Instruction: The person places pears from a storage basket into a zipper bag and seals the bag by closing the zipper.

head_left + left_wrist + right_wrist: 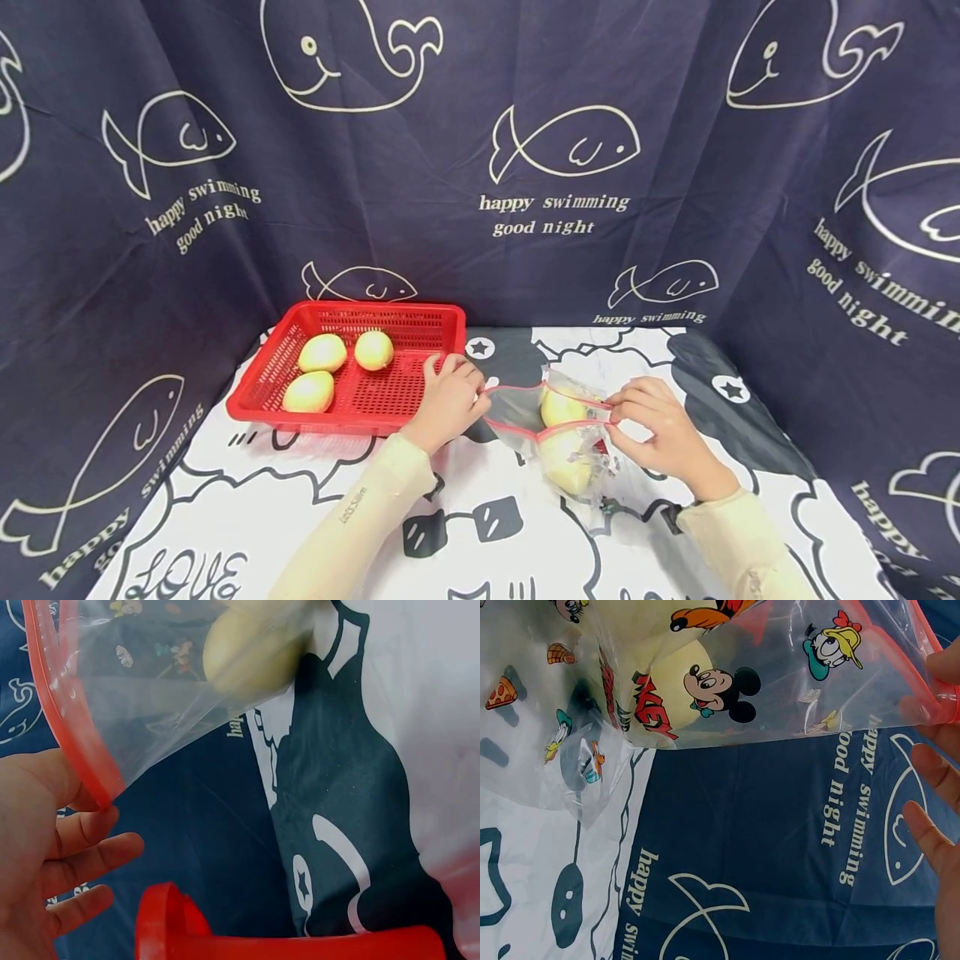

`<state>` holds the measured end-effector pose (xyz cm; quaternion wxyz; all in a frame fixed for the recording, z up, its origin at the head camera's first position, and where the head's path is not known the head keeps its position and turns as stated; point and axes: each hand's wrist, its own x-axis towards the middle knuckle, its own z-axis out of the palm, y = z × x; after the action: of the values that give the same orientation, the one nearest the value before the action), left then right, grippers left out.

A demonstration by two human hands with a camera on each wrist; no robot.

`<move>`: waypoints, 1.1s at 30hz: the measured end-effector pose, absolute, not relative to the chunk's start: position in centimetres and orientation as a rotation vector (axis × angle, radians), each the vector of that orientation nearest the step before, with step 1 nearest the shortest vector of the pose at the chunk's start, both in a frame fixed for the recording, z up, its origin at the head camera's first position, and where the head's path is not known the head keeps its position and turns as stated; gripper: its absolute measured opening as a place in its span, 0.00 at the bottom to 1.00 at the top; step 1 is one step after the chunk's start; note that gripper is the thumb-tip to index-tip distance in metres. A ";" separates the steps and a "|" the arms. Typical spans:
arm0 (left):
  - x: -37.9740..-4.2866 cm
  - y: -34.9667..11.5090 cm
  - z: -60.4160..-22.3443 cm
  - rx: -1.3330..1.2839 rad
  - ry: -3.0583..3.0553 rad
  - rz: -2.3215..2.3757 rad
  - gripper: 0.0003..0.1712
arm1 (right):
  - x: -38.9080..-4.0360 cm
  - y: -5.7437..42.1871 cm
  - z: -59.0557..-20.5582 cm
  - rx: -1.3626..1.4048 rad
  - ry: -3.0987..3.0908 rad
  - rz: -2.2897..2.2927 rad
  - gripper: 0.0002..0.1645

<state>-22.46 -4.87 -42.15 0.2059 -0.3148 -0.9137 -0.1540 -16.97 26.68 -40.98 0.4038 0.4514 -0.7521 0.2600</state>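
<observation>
Pinching left hand [450, 402]: grasping the red-edged mouth of the clear bag [558, 430] at its nine o'clock end; in the left wrist view the remaining fingers stand off the film.
Pinching right hand [663, 429]: grasping the same mouth at its three o'clock end, with other fingertips loose beside it.
Bag: between the hands above the table [247, 508], its two red strips parted, cartoon figures and a pizza slice [501, 691] printed on the film.
Bagged fruit: two yellow pieces, one [562, 407] toward twelve o'clock, one [567, 471] toward six.
Red basket [315, 421]: at ten o'clock from the bag, just beside the left hand.
Basket fruit: three yellow pieces, at ten [322, 353], one [373, 350] and eight o'clock [308, 392] of the basket.
Printed sunglasses [462, 527]: on the table's cover, eight o'clock from the bag.
Curtain [420, 242]: dark blue with white fish, at twelve o'clock behind everything.
</observation>
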 end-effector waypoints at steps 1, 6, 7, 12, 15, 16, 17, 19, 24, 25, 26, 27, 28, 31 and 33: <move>-22.5 -4.9 -42.2 -0.877 -2.550 -0.420 0.07 | -17.0 26.6 -40.9 1.142 -1.901 0.652 0.17; -22.6 -5.2 -42.4 -0.876 -2.551 -0.392 0.07 | -17.2 26.0 -40.9 1.154 -1.912 0.636 0.14; -22.5 -5.2 -42.5 -0.872 -2.549 -0.384 0.08 | -17.2 25.9 -40.9 1.155 -1.918 0.633 0.13; -22.5 -5.3 -42.7 -0.874 -2.539 -0.347 0.10 | -17.2 25.6 -41.1 1.153 -1.942 0.632 0.10; -22.5 -5.3 -43.0 -0.874 -2.552 -0.321 0.11 | -17.2 25.5 -41.2 1.157 -1.948 0.636 0.10; -22.5 -5.3 -43.0 -0.871 -2.561 -0.316 0.11 | -17.2 25.4 -41.3 1.159 -1.950 0.635 0.10; -22.5 -5.4 -43.1 -0.866 -2.570 -0.314 0.11 | -17.1 25.4 -41.3 1.160 -1.952 0.634 0.10; -22.6 -5.5 -43.2 -0.858 -2.583 -0.321 0.11 | -17.1 25.3 -41.3 1.161 -1.956 0.634 0.10; -22.7 -5.7 -43.1 -0.866 -2.595 -0.337 0.09 | -17.2 25.2 -41.3 1.156 -1.961 0.639 0.09; -22.6 -5.8 -43.0 -0.868 -2.601 -0.333 0.08 | -17.2 25.2 -41.3 1.156 -1.960 0.639 0.09; -22.6 -5.8 -42.9 -0.869 -2.606 -0.328 0.08 | -17.2 25.2 -41.3 1.155 -1.961 0.639 0.09; -22.6 -5.9 -42.8 -0.870 -2.610 -0.325 0.08 | -17.2 25.2 -41.3 1.155 -1.960 0.638 0.09; -22.5 -6.1 -42.7 -0.869 -2.615 -0.322 0.08 | -17.2 25.1 -41.3 1.155 -1.960 0.637 0.10; -22.5 -6.6 -42.3 -0.863 -2.626 -0.310 0.08 | -17.2 25.1 -41.3 1.154 -1.958 0.634 0.11; -22.5 -7.1 -42.0 -0.857 -2.621 -0.312 0.09 | -17.2 25.0 -41.3 1.153 -1.955 0.633 0.12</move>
<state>-22.52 -7.09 -42.02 0.1820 -0.3036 -0.9287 -0.1105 -17.25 25.04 -41.33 0.3826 0.4520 -0.7666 0.2482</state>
